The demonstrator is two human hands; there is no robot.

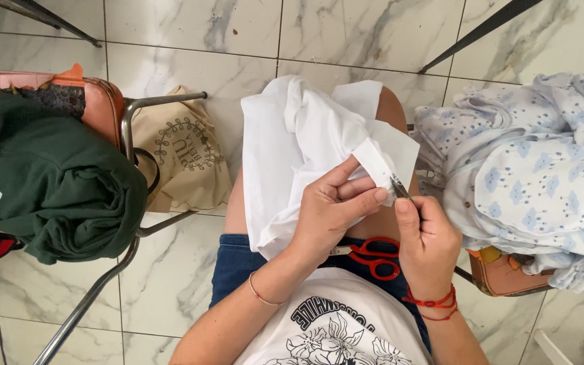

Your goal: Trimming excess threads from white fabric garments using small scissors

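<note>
Pinching the white cloth [299, 135] with your left hand [329, 209], fingers clamped on its edge, your right hand [428, 236] grips a small metal tool [399, 186]; red scissors [373, 257] lie on your lap.

Marble floor [190, 40] bears two chairs [126, 122] and a beige bag [184, 155].

White marble-veined tile floor [190, 40], grey grout lines. Left of it a metal-framed chair [133, 128] with pink seat; right, a brown-seated chair [501, 274]. Even daylight.
</note>
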